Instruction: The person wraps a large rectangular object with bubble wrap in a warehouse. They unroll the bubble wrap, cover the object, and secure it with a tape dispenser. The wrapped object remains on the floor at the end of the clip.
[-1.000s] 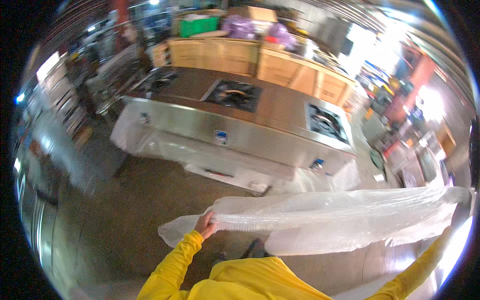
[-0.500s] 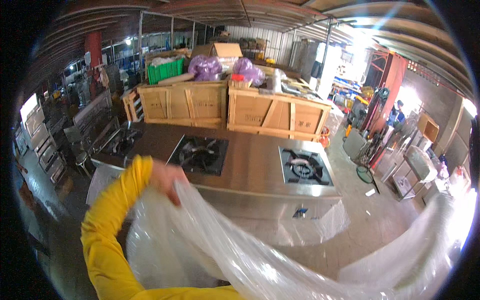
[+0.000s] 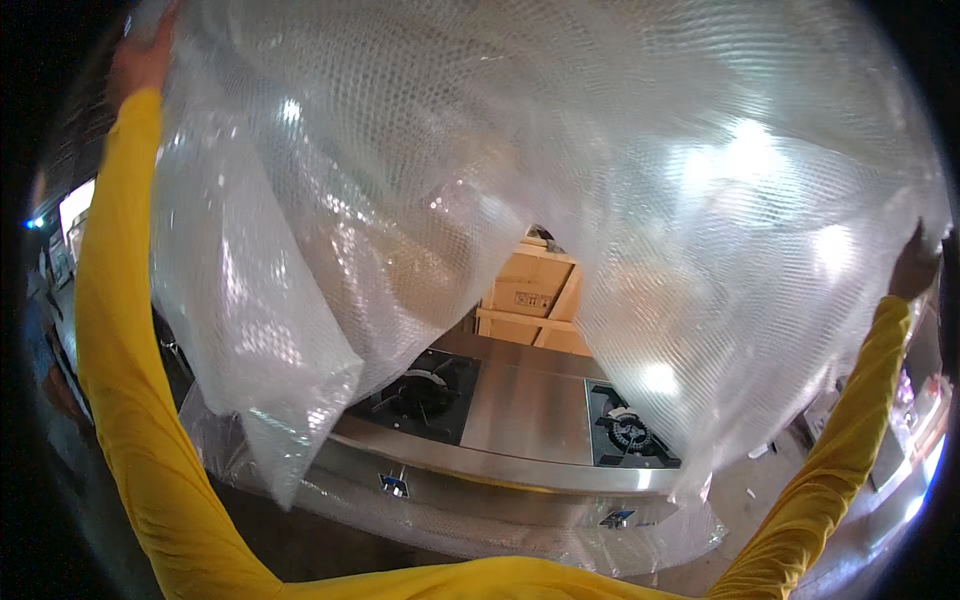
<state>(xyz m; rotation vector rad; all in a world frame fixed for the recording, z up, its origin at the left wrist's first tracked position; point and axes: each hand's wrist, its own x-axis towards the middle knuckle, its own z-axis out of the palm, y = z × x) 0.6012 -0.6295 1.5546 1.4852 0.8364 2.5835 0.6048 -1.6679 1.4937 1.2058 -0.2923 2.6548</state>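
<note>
Left hand (image 3: 140, 66) and right hand (image 3: 913, 268) each grasp an edge of the translucent plastic bubble-wrap sheet (image 3: 640, 130), held up before the brushed-steel stove counter (image 3: 525, 400). Spreading judged partway: sheet opened out, 2 black gas burners (image 3: 455, 405) showing, countertop not yet covered

Between and below the left fingers (image 3: 160, 40) and right fingers (image 3: 917, 245), a wooden crate (image 3: 515, 275); below the right fingers, grey floor (image 3: 775, 475) and glare (image 3: 935, 460); below the left, a bright patch (image 3: 75, 205) amid dimness.
</note>
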